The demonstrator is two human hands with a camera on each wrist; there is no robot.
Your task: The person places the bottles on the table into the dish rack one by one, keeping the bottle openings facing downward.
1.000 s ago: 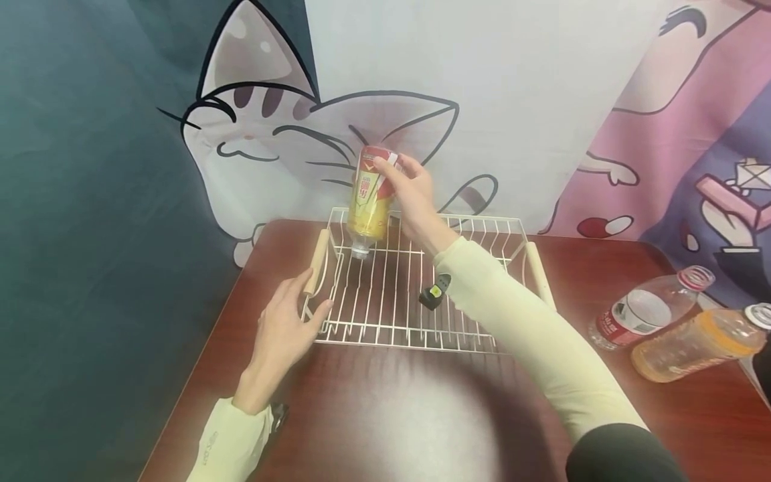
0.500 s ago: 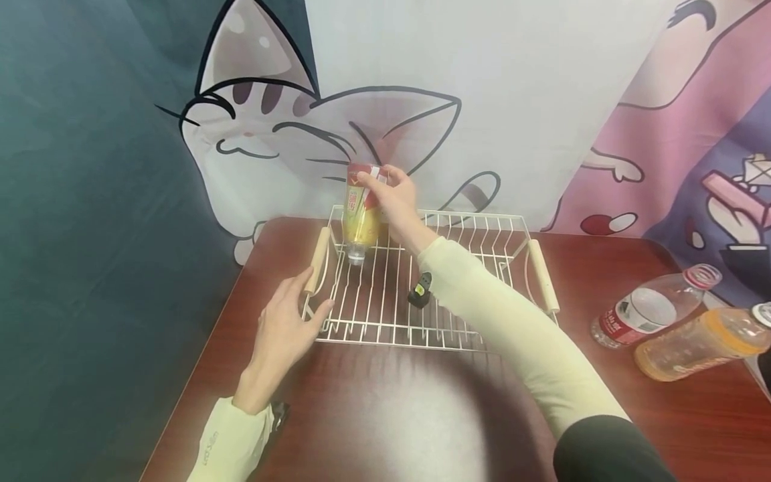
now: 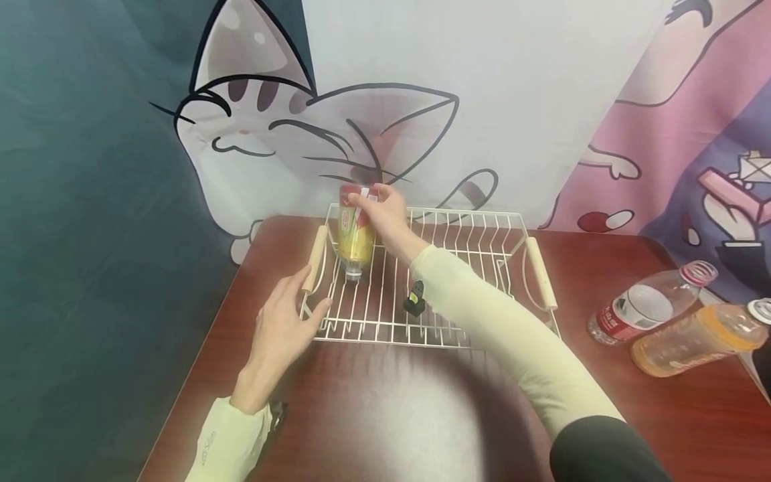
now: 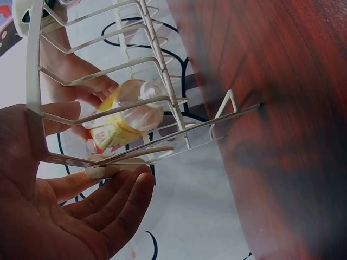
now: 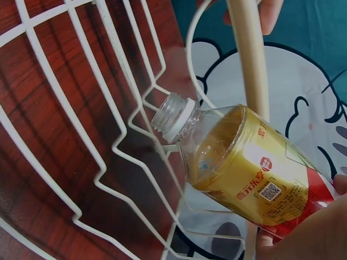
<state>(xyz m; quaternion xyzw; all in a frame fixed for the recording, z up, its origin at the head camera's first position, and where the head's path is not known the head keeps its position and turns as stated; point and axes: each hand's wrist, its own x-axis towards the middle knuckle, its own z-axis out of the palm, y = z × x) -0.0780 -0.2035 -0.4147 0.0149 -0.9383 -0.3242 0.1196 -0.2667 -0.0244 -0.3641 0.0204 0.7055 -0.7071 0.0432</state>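
My right hand (image 3: 388,213) grips a plastic bottle (image 3: 357,237) near its base. The bottle has a yellow and red label and points neck down over the left part of a white wire rack (image 3: 393,324). In the right wrist view, its threaded neck (image 5: 173,119) shows a white ring and no cap, close to the bent wires. My left hand (image 3: 283,331) is at the rack's front left corner. Its fingers (image 4: 116,208) lie along the outside of the left wooden handle (image 3: 314,260), and its thumb (image 4: 62,115) is on the inner side of the frame.
On the right of the brown table (image 3: 415,415) are a clear bottle with a red label (image 3: 626,328) and an orange-tinted bottle (image 3: 693,341). The rack's right wooden handle (image 3: 541,273) stands beyond my right forearm. A cat-printed cloth (image 3: 385,127) hangs behind.
My right hand has brought the inverted bottle down and slightly left, so its neck is lower over the rack. My left hand has stayed at the rack's corner.
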